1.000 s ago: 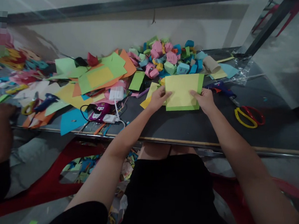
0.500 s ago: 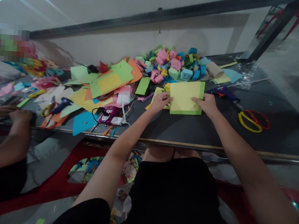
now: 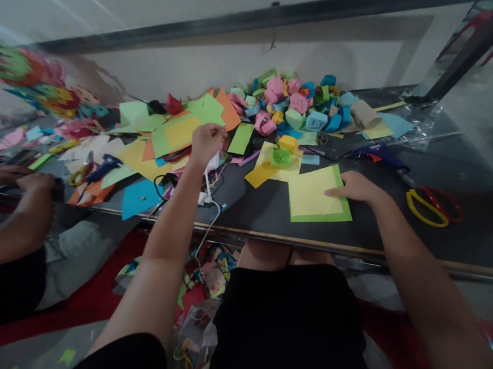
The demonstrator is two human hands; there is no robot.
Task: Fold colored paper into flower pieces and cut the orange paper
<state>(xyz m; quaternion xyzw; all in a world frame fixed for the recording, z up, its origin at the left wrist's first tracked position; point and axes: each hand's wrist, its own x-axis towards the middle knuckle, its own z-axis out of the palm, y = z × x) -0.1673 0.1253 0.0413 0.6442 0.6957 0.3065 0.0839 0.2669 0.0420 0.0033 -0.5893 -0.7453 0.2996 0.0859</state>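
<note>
My right hand (image 3: 359, 188) pinches the right edge of a pale yellow sheet of paper (image 3: 312, 192) lying over a green sheet (image 3: 331, 215), with the thumb on top. Both sheets are low over the table near its front edge. Away to the left, my left hand (image 3: 208, 143) is raised above the white plugs and cables, beside the paper stack. Its fingers are curled together, and what they hold, if anything, is hidden. Behind the sheets sit a small green folded paper piece (image 3: 281, 156) and a yellow one (image 3: 288, 144) on yellow paper.
Folded paper shapes (image 3: 298, 103) are heaped against the wall. A blue glue gun (image 3: 379, 153) and red-and-yellow scissors (image 3: 428, 207) lie on the right. Coloured paper (image 3: 177, 133) spreads leftward. A co-worker's hands (image 3: 27, 178) are at far left, and a white cable (image 3: 209, 233) hangs over the edge.
My left hand has let go of the sheets and moved left and up to the cables. My right hand has brought the sheets nearer and tilted them, uncovering the small folded pieces.
</note>
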